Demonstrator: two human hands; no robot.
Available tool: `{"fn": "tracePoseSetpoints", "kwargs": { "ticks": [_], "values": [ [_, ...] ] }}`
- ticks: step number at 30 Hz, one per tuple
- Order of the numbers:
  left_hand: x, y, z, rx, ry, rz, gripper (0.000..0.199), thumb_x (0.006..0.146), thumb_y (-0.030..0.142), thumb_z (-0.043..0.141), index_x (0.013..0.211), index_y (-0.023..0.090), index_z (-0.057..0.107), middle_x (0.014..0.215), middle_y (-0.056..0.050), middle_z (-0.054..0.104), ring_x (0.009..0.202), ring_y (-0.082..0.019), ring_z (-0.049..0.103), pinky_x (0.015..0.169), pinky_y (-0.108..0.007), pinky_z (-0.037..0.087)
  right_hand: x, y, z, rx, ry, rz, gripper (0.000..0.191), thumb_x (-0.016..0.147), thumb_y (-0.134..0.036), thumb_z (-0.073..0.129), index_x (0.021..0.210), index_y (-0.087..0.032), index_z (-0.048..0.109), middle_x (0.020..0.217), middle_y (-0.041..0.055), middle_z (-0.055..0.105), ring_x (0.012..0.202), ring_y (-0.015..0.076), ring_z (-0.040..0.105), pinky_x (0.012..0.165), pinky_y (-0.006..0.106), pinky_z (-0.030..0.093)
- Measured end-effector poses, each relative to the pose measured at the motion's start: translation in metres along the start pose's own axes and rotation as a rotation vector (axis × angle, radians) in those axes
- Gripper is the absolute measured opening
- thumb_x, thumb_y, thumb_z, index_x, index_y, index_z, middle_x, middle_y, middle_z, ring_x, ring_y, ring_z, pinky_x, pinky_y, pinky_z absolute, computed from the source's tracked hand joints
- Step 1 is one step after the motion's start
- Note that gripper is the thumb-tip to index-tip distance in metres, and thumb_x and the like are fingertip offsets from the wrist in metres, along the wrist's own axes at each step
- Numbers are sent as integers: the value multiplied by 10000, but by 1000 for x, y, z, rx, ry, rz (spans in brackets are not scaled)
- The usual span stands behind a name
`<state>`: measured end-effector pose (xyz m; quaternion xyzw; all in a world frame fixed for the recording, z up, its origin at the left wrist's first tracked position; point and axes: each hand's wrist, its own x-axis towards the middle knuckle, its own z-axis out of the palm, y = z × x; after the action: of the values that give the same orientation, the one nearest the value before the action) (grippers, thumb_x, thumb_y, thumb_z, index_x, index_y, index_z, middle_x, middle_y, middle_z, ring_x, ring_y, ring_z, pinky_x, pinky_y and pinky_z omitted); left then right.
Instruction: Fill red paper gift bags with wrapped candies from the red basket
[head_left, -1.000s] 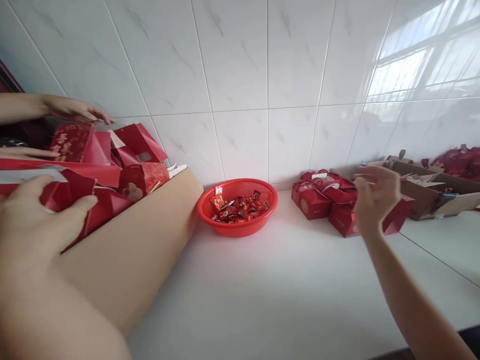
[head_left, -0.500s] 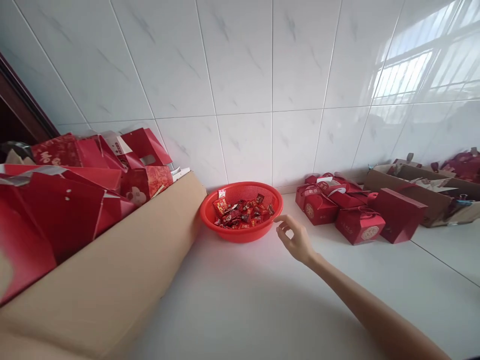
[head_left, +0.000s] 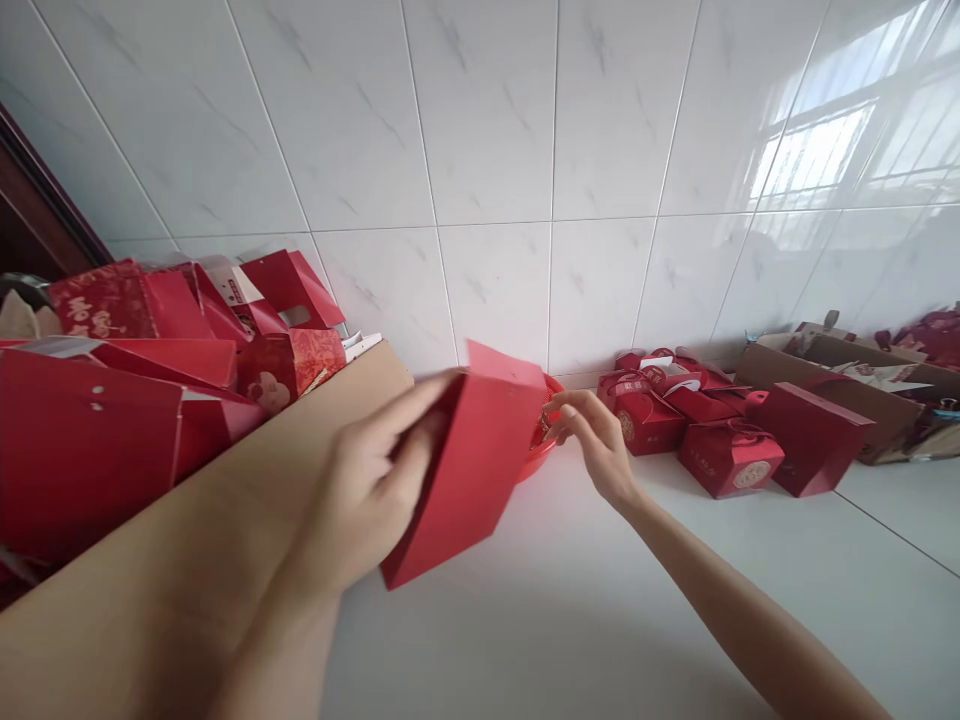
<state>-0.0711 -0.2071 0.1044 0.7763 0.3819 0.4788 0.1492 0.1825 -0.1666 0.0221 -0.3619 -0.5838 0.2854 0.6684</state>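
Observation:
My left hand is wrapped round a red paper gift bag, held tilted above the table with its flap at the top. The bag covers most of the red plastic basket; a little of the wrapped sweets shows past the bag's right edge. By the basket's right rim is my right hand, fingers loosely bent and apart, with nothing visible in them. Whether its fingertips touch the bag or the sweets I cannot tell.
At left stands a cardboard box full of red paper bags. Several red gift boxes and an upright red bag stand at right. Farther right is another cardboard box. A tiled wall closes off the back.
My left hand has come in from the lower left with a red gift bag, now in front of the basket. My right hand stays beside the basket's right rim.

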Motion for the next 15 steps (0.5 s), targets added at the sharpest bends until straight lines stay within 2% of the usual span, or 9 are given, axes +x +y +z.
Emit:
{"fn": "tracePoseSetpoints", "kwargs": {
  "ticks": [2, 5, 8, 10, 13, 15],
  "values": [
    [15, -12, 23, -113, -163, -17, 402, 1000, 302, 456, 1373, 283, 605, 1389, -16, 639, 1272, -250, 603, 1031, -365, 547, 6, -6, -4, 86, -5, 27, 308, 953, -489, 523, 1009, -217, 658, 990, 62, 696, 709, 160, 646, 661, 318, 542],
    [21, -24, 50, -80, -206, -10, 473, 988, 217, 403, 1438, 273, 540, 1346, -35, 668, 1267, -245, 612, 1044, -398, 543, 10, -12, -11, 66, -122, 88, 409, 951, -561, 507, 1081, -219, 689, 1065, 77, 700, 831, 194, 674, 729, 340, 564],
    [4, -18, 69, 16, -197, 98, 534, 969, 129, 368, 1468, 271, 496, 1318, -45, 679, 1279, -231, 603, 1076, -386, 522, 8, -19, -12, -33, -286, 149, 490, 913, -619, 557, 1191, -235, 684, 1176, 91, 693, 1001, 248, 676, 855, 398, 573],
    [-11, -8, 80, 69, -262, 195, 535, 972, 113, 360, 1469, 271, 481, 1370, -57, 636, 1307, -221, 576, 1101, -377, 500, 6, -23, -10, -64, -374, 161, 537, 876, -626, 617, 1266, -259, 660, 1235, 89, 686, 1121, 283, 653, 934, 429, 554],
    [-23, -1, 95, 163, -377, 262, 417, 962, 202, 488, 1372, 242, 554, 1382, -104, 595, 1297, -276, 564, 1060, -434, 530, 2, -25, -6, -36, -484, 187, 561, 842, -571, 698, 1328, -299, 627, 1266, 65, 687, 1216, 300, 621, 985, 429, 539],
    [-21, -6, 100, 207, -402, 269, 323, 954, 279, 545, 1262, 215, 619, 1364, -132, 579, 1294, -309, 549, 1034, -464, 538, 0, -21, -5, 8, -514, 226, 499, 866, -517, 696, 1314, -305, 636, 1270, 55, 691, 1233, 285, 618, 1009, 419, 530]
  ]
}}
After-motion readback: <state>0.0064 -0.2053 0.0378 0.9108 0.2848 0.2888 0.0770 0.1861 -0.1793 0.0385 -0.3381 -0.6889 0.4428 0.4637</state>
